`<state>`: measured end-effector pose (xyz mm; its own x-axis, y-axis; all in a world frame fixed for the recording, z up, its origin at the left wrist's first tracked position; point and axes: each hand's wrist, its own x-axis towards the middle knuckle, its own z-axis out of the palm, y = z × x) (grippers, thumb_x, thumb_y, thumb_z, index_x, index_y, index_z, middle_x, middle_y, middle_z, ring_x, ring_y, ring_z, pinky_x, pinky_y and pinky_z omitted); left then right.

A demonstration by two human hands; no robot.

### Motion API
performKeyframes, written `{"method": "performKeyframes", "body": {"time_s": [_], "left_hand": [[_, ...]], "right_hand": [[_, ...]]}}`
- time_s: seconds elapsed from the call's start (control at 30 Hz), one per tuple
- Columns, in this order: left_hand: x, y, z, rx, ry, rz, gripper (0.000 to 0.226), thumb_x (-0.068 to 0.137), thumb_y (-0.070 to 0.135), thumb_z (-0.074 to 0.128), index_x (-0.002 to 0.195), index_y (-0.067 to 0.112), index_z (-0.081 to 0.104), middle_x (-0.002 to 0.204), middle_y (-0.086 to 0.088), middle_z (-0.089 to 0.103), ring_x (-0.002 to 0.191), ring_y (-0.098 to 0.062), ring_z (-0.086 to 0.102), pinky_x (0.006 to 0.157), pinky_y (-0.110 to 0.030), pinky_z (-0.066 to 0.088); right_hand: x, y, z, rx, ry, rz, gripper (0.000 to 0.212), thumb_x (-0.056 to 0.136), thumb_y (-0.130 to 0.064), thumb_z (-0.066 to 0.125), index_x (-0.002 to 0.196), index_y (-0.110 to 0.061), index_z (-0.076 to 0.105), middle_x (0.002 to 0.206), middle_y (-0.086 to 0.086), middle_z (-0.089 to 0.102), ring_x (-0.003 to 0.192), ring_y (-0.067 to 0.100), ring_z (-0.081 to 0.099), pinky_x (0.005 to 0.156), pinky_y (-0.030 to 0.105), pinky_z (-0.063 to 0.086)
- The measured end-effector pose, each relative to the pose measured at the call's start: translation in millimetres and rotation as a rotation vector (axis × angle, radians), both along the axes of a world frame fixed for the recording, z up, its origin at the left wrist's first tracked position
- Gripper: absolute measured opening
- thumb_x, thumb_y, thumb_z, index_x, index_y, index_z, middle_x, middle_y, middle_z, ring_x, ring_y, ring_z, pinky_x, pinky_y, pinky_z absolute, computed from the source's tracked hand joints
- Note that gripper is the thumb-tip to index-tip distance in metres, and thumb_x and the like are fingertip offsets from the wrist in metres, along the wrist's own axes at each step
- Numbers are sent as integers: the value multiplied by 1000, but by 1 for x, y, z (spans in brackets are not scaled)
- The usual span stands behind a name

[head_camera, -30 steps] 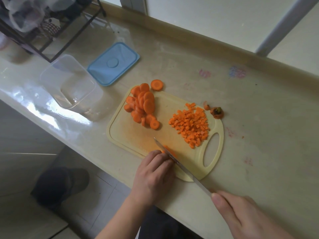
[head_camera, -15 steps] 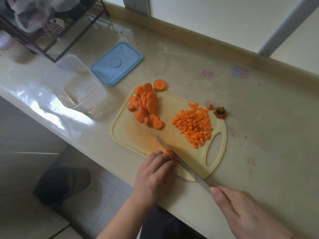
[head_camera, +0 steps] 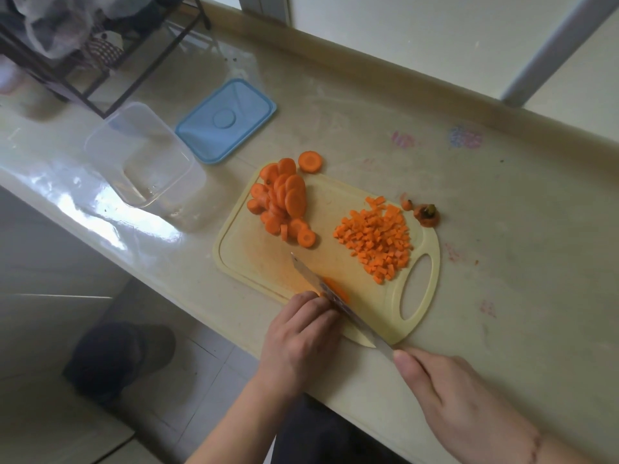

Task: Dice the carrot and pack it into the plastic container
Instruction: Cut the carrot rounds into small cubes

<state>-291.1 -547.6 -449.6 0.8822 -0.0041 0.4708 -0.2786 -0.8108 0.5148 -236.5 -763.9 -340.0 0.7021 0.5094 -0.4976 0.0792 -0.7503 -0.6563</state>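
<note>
- Left hand curls its fingers onto a carrot piece; right hand grips the knife.
- Diced carrot lies on the cutting board, at 1 o'clock from the knife; carrot slices at 11.
- Plastic container stands on the tabletop, at 10 o'clock from the board.

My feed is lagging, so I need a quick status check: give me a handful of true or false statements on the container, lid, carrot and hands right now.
1. The clear container already holds diced carrot. False: it holds none; the dice lie in a pile on the cutting board.
2. The blue lid lies on the counter beside the container. True.
3. The right hand holds the knife. True.
4. All round slices have been diced. False: a heap remains on the board.
5. The left hand rests idle off the board. False: its fingers hold a carrot piece against the blade.
</note>
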Motion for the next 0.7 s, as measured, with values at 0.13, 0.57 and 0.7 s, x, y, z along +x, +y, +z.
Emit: {"method": "performKeyframes", "body": {"time_s": [0.13, 0.57, 0.7], "left_hand": [[0, 0, 0, -6, 11, 30, 7, 86, 0, 76, 92, -2, 74, 97, -12, 70, 94, -31, 65, 87, -38, 56], [-4, 12, -3, -66, 60, -62, 24, 104, 5, 52, 97, -2, 74, 106, -11, 72, 100, -30, 67, 87, -39, 55], [-3, 11, -1, -70, 59, -66, 15, 95, -3, 60, 96, -2, 75, 106, -11, 73, 100, -31, 68, 87, -40, 56]], "right_hand": [[-2, -6, 5, 21, 11, -33, 62, 86, -66, 19, 80, -15, 54, 73, 4, 61, 64, 15, 56, 64, 32, 42], [-3, -15, 4, 0, 37, -21, 63, 78, -78, 12, 87, -32, 55, 76, -6, 64, 71, 9, 60, 68, 27, 46], [-4, -6, 2, -23, -11, 27, 53, 82, -74, 10, 86, -40, 51, 75, -12, 62, 69, 8, 58, 66, 31, 47]]}}
